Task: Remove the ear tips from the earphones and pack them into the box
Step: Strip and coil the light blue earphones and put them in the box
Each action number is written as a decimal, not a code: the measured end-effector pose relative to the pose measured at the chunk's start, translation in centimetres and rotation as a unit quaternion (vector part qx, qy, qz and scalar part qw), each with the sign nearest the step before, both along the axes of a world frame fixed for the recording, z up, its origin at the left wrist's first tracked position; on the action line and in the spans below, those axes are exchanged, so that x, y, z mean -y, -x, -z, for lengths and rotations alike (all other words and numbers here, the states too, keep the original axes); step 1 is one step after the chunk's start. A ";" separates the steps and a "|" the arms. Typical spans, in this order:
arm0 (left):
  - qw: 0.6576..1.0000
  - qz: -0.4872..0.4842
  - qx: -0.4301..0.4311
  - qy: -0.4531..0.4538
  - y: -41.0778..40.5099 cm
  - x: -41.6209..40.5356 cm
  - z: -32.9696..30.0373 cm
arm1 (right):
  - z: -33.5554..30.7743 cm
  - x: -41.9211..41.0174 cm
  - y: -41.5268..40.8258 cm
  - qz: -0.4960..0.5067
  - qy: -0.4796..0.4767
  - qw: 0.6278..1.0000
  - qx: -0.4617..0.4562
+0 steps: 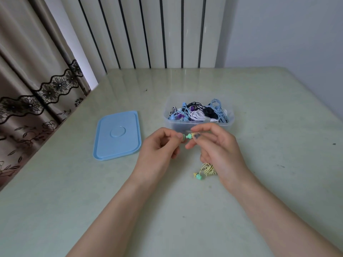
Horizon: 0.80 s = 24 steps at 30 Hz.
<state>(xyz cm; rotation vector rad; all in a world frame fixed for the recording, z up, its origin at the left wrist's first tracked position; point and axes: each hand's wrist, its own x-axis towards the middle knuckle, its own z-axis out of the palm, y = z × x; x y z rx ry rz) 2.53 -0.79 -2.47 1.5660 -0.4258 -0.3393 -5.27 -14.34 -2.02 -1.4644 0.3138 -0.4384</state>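
- Mint-green earbud (pixel 189 135) is held above the table (pixel 259 182), in front of the clear box (pixel 198 125) that sits toward the far edge; the right hand (pixel 217 151) pinches its yellow body, the other fingers loosely spread.
- Left hand (pixel 159 147) curls in, thumb and forefinger nipping the pale ear tip (pixel 183 137) at the bud's end.
- Best, I judge, to grip the bud firmly and roll the tip off rather than yank the cable.
- Second earbud (pixel 198 176) and coiled yellow cable (pixel 207 169) lie on the table under the right wrist, partly covered.
- Whether the tip is already free is too small to tell.
- Blue lid (pixel 117 135) lies left of the box.
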 end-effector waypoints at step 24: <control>1.000 0.014 0.008 0.015 -0.2 -0.2 0.1 | 0.3 -0.1 0.0 0.006 0.021 1.000 0.009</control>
